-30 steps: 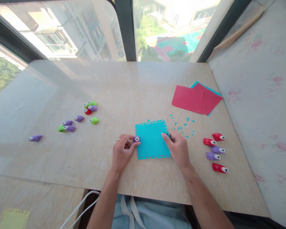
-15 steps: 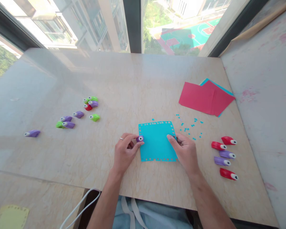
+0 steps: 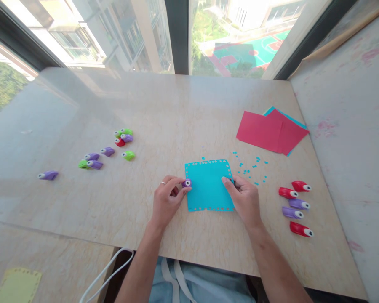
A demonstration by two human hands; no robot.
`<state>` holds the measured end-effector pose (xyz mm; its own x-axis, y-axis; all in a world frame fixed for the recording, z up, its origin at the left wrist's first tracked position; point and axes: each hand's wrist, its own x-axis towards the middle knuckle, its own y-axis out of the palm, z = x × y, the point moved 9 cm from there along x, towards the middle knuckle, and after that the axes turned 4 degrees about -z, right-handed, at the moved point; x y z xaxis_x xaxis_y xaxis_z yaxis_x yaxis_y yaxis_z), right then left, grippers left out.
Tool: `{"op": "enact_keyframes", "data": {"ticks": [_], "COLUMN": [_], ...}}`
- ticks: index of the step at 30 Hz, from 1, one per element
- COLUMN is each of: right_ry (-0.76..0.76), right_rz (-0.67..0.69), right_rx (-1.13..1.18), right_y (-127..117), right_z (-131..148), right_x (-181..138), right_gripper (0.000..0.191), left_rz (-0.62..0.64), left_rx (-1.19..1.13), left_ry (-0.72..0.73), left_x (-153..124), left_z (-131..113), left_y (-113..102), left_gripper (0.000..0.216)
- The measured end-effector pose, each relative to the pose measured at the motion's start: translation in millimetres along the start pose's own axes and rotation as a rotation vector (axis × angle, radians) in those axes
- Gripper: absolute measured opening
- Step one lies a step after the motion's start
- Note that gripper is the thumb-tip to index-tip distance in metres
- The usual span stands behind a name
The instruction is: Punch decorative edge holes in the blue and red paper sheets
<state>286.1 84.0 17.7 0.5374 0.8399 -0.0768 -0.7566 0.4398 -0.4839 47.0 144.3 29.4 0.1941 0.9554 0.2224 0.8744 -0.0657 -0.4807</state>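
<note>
A blue sheet of paper with small holes punched along its top and bottom edges and part of its right edge lies before me. My left hand is closed on a purple craft punch at the sheet's left edge, its white round end facing up. At the right edge, my right hand grips the paper, thumb on top and fingers curled out of sight. Tiny blue paper cutouts are scattered just beyond that hand.
Red and purple punches stand at the right. Pink sheets overlap blue ones behind them. Several green, purple and red punches lie at the left. A yellow punched sheet and a white cable are near the lower left.
Both hands keep the same hold on the punch and the blue paper. The whole view has shifted slightly; nothing else visibly differs.
</note>
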Motion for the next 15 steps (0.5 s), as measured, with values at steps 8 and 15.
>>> {"op": "enact_keyframes", "data": {"ticks": [8,15], "right_ry": [0.04,0.032], "right_rz": [0.029,0.019], "right_rx": [0.042,0.045], "right_y": [3.6,2.2], "right_z": [-3.8,-0.6], "right_x": [-0.3,-0.8], "right_gripper": [0.039,0.038], "left_rz": [0.007,0.026], "left_rx": [0.0,-0.015], "left_ry": [-0.008,-0.035], "left_x": [0.7,-1.1], "left_z": [1.3,4.6], "left_y": [1.2,2.4], "left_gripper": [0.016,0.018]}}
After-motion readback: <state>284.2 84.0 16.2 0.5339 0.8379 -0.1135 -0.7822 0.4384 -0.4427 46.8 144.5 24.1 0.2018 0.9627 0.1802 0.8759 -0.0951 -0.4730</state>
